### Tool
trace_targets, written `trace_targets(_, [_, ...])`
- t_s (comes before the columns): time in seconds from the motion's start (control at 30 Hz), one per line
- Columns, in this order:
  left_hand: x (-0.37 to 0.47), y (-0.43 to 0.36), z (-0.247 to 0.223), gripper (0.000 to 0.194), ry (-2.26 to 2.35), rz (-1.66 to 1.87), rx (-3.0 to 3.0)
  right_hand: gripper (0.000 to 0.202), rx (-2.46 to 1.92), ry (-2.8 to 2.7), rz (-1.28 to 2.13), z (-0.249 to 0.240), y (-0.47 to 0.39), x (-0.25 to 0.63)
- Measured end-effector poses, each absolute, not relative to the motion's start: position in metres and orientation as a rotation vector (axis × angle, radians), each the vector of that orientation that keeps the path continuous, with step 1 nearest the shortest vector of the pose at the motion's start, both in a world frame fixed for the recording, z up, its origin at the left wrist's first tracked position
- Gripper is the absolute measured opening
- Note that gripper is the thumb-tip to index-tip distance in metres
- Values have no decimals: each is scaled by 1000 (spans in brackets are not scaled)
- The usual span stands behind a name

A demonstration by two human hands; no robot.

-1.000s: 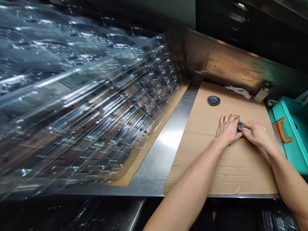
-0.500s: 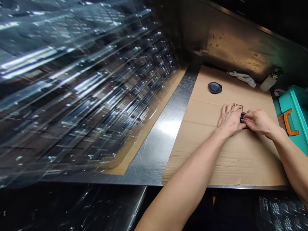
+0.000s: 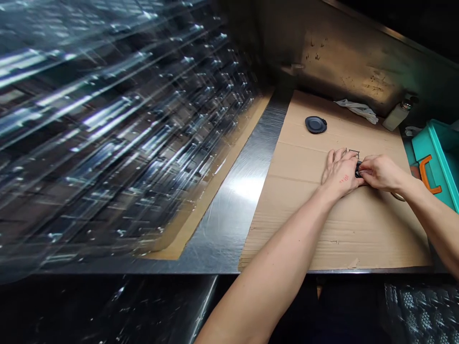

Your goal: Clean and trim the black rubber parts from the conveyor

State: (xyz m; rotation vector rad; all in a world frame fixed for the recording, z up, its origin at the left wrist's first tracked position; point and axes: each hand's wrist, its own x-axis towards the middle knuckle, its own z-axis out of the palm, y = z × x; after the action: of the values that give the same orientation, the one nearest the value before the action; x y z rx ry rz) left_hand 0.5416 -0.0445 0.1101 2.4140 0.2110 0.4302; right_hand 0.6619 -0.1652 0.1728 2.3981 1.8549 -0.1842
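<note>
A small dark part (image 3: pixel 357 168), mostly hidden by fingers, lies low over the cardboard sheet (image 3: pixel 297 200) between my hands. My left hand (image 3: pixel 339 173) rests on the sheet with its fingers bent, thumb and forefinger closed about that part. From the right, my right hand (image 3: pixel 382 171) meets it in a pinch; what its fingertips grip is hidden. Just beyond my left fingers shows a thin dark rectangular outline (image 3: pixel 353 152). Farther back lies a shallow black oval piece (image 3: pixel 316 124) with a small tab on its edge.
Stacked clear plastic trays (image 3: pixel 143 143) fill the left side, on brown board along the metal table (image 3: pixel 229 205). A white cloth or glove (image 3: pixel 358 111) and a bottle (image 3: pixel 398 114) stand by the back wall. A teal box (image 3: pixel 435 157) with an orange handle (image 3: pixel 426 174) is at right.
The whole view has shifted slightly, so things sit a little farther up and left. My right fingers have moved in closer over the dark part; my left hand stays in place.
</note>
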Motion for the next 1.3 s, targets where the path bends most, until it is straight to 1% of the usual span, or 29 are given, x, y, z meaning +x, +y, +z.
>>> trace_targets(0.17, [541, -44, 110, 51, 204, 435, 2418, 24, 2403, 1815, -131, 172, -164, 662])
trace_targets(0.33, [542, -44, 110, 49, 196, 432, 2426, 22, 2336, 1818, -189, 174, -164, 660])
trace_targets(0.73, [543, -44, 107, 48, 216, 454, 2398, 21, 2321, 1774, -120, 173, -166, 659])
trace_targets(1.3, [544, -44, 108, 47, 222, 431, 2377, 20, 2326, 1771, -140, 173, -164, 658])
